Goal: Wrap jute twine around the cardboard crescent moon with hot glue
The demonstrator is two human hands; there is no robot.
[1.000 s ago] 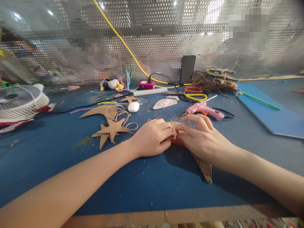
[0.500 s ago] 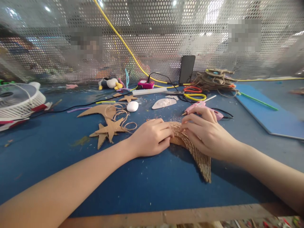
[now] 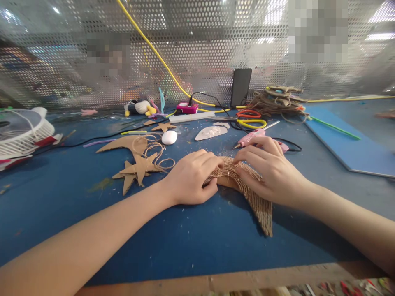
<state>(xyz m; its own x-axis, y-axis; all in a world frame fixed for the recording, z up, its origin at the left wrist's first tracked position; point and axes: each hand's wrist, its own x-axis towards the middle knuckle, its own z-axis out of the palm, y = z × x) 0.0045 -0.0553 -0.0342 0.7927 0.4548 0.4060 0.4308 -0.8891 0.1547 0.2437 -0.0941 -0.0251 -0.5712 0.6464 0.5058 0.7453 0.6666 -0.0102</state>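
Twine-covered crescent point(image 3: 257, 199) — left hand point(image 3: 196, 176) grips its end.

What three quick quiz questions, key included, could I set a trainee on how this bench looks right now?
1. Multiple choice: what do the fingers of the left hand hold?
A) the black phone
B) the twine-covered crescent
C) the blue board

2. True or false: the right hand partly hides the pink glue gun from the camera.

3. Fill in the missing word: the scissors have one orange-red handle loop and one ____ handle loop.

Key: 1. B; 2. true; 3. yellow
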